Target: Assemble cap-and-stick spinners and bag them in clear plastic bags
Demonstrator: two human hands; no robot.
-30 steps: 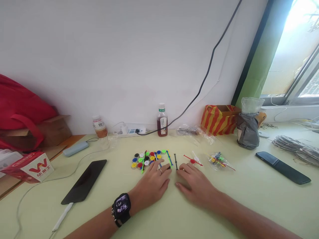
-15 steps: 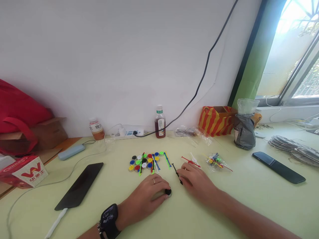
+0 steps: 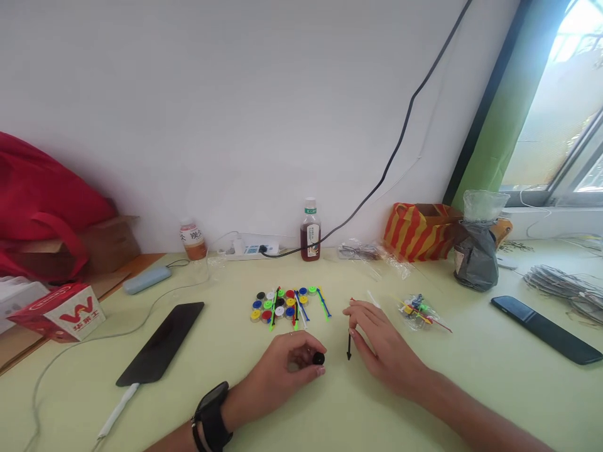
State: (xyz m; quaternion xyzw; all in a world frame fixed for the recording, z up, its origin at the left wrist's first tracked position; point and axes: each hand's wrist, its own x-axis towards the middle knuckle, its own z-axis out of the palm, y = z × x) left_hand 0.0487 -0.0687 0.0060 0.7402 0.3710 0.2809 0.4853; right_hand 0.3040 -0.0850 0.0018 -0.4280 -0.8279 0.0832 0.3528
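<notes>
Nearest: a dark watch [image 3: 213, 414] on the left wrist, low in the view. Left hand [image 3: 280, 371] curled, with thumb and fingers gripping a black disc [image 3: 318, 358], round face turned toward the camera. Right hand [image 3: 382, 345], across a gap from it, pinches a thin black stick [image 3: 349, 349] at the fingertips; its pointed end hangs down toward the left. The stick's upper part is hidden by the fingers, so I cannot tell its full form. Disc and stick are apart, both in front of the body over the pale green table [image 3: 342, 417].

To the left, a dark phone [image 3: 161, 344] lies flat, a white cable [image 3: 113, 411] at its near end.

Beyond the left hand: a cluster of coloured discs [image 3: 279, 311] (yellow, red, blue, green, white, black), close together, several coloured sticks lying across it. A blue-and-green stick [image 3: 324, 304] lies just right of the cluster. Beyond the right hand, a white piece [image 3: 373, 299] partly shows; to its right, a clear packet [image 3: 418, 311] of coloured parts.

Far edge: a bottle of dark red liquid [image 3: 311, 233] upright, a white power strip [image 3: 252, 249] to its left, a red-and-yellow striped bag [image 3: 417, 235] to its right. Wall [image 3: 235, 125] behind.
</notes>
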